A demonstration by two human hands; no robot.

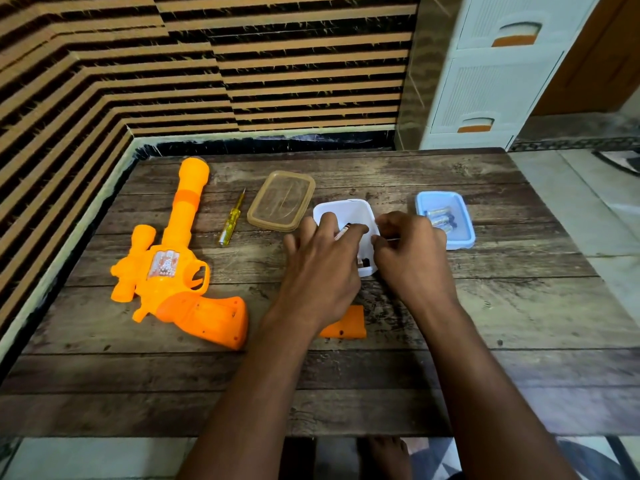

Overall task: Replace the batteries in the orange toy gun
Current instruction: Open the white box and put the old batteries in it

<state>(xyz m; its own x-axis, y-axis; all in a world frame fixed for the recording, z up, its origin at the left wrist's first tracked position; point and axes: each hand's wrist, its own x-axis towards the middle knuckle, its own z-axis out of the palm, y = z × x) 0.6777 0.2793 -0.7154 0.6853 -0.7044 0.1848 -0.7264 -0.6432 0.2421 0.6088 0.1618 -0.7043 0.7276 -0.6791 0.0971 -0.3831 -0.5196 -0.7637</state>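
Observation:
The orange toy gun [173, 268] lies on its side at the left of the wooden table, barrel pointing away, its grip compartment uncovered. Its orange battery cover [348, 327] rests near the table's middle, partly behind my left wrist. My left hand [322, 265] reaches over a white container [349, 211] and pinches a battery [344, 232] above it. My right hand [412, 251] grips the white container's right rim. Another dark battery [364, 262] lies inside the container at its near end. A light blue tray [460, 211] to the right holds several silvery batteries [439, 218].
A yellow-handled screwdriver [230, 221] lies between the gun and a clear brown-rimmed lid [281, 200]. The table [485, 306] meets a striped wall behind and to the left. A white drawer unit [495, 71] stands behind on the right. A bare foot [386, 455] shows below the near edge.

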